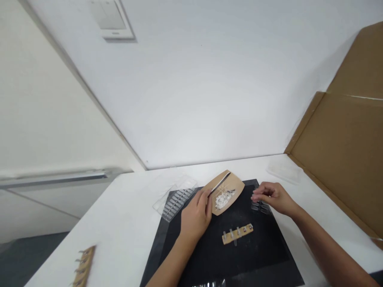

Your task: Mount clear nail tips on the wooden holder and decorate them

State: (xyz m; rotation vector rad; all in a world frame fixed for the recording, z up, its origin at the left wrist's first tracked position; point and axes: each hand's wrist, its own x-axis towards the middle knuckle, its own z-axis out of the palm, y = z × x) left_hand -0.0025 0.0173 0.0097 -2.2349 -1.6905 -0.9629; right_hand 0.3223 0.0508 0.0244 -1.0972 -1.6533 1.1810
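My left hand (pixel 196 213) is closed round the near end of a slim black-and-silver tool (pixel 220 182), which slants up over a tan cardboard tray (pixel 235 180). A heap of small white pieces (pixel 223 200) lies in that tray. Thumb and fingers of my right hand (pixel 277 197) are pinched together above several clear nail tips (pixel 261 207) on the black mat (pixel 254 259); whatever the pinch holds is too small to make out. Between the hands and nearer to me, a tan strip (pixel 237 234) carries several clear nail tips standing upright.
A clear plastic case (pixel 178 202) with rows of nail tips overlaps the mat's left corner. Another tan strip with clips (pixel 84 266) lies at the white table's left. A clear lid (pixel 284 171) sits back right, beside a standing cardboard sheet (pixel 338 135). Behind rises a white wall (pixel 209 91).
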